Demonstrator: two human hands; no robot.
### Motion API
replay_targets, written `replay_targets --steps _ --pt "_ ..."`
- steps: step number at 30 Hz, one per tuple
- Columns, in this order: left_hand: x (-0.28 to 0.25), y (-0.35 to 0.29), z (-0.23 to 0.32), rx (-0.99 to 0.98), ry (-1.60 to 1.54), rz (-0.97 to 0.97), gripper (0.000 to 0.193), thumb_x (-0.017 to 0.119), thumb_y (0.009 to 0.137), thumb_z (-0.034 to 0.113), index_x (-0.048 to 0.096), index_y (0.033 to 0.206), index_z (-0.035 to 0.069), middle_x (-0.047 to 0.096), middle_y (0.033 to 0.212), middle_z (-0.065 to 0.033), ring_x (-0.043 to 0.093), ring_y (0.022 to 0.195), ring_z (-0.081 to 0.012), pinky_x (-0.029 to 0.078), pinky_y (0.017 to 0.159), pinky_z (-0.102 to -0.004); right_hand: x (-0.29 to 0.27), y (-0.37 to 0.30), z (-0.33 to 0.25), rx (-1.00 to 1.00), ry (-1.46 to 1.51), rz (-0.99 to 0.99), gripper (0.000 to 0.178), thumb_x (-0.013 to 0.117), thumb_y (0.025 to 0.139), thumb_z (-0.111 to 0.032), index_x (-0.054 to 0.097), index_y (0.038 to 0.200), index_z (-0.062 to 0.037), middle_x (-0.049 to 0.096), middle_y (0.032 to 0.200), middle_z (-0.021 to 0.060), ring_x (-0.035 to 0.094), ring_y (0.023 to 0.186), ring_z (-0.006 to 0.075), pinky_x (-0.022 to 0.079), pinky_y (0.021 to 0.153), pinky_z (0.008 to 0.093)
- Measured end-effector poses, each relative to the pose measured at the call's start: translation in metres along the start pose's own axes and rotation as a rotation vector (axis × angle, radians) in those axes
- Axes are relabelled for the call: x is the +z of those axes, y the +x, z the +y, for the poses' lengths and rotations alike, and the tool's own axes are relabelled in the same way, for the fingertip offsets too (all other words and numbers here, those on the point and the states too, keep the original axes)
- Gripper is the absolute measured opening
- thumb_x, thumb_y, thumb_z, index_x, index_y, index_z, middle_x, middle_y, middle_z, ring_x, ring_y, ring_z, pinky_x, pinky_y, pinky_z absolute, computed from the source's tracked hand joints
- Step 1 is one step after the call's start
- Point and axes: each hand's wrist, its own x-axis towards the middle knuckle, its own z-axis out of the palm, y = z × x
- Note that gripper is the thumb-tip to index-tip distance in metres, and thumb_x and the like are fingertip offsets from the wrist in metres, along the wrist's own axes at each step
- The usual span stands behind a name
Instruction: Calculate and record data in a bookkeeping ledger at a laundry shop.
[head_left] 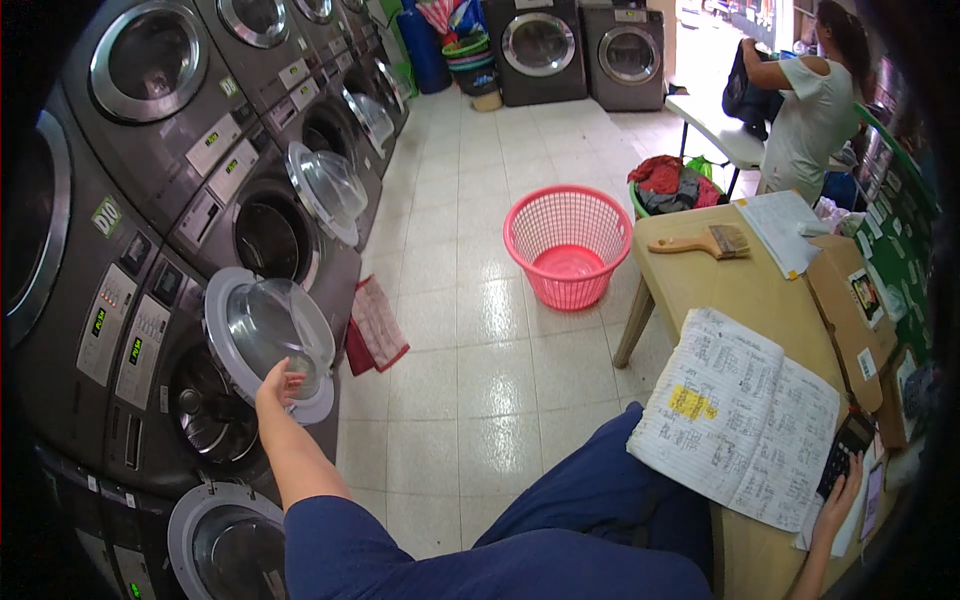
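My left hand (278, 382) reaches out to the open round glass door (268, 335) of a grey front-loading washer (205, 405) on my left, fingers apart and resting at the door's lower rim. My right hand (838, 492) lies at the near right on a beige table (735, 290), fingers on a black calculator (846, 450). An open handwritten notebook (745, 415) with a yellow sticky note lies between my hands on that table.
Rows of stacked washers line the left wall, several doors open. An empty pink laundry basket (568, 245) stands on the tiled floor. A red cloth (376, 325) hangs by a washer. A paintbrush (705, 242), papers and cardboard box sit on the table. A person (812, 105) stands far right.
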Motion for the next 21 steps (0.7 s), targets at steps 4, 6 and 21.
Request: replay_targets --steps 4,6,21 --pt "-0.048 -0.03 0.028 -0.071 0.13 0.083 0.079 0.035 0.093 0.072 0.069 0.125 0.008 0.053 0.144 -0.0165 0.048 0.129 -0.0344 0.028 0.114 -0.0527 -0.009 -0.001 -0.016 0.004 -0.027 -0.008 0.045 0.035 0.11 -0.028 0.046 0.145 -0.0027 0.038 0.157 0.015 0.033 0.146 0.0333 0.024 0.121 0.0466" --pt "-0.101 -0.047 0.04 -0.202 0.261 0.155 0.08 0.034 0.095 0.068 0.064 0.129 0.003 0.059 0.137 -0.0206 0.053 0.126 -0.0392 0.036 0.108 -0.0552 -0.003 0.001 -0.013 -0.001 0.022 0.009 0.045 0.036 0.109 -0.028 0.046 0.145 -0.0031 0.039 0.157 0.0149 0.034 0.145 0.0331 0.025 0.12 0.0464" --pt "-0.111 -0.392 0.228 -0.682 0.637 0.727 0.061 0.046 0.097 0.047 0.044 0.152 0.021 0.024 0.166 -0.0086 0.02 0.153 -0.0323 0.01 0.123 -0.0544 -0.006 -0.002 -0.005 0.024 0.218 0.016 0.044 0.039 0.109 -0.029 0.048 0.143 -0.0033 0.041 0.155 0.0143 0.035 0.145 0.0326 0.026 0.12 0.0451"
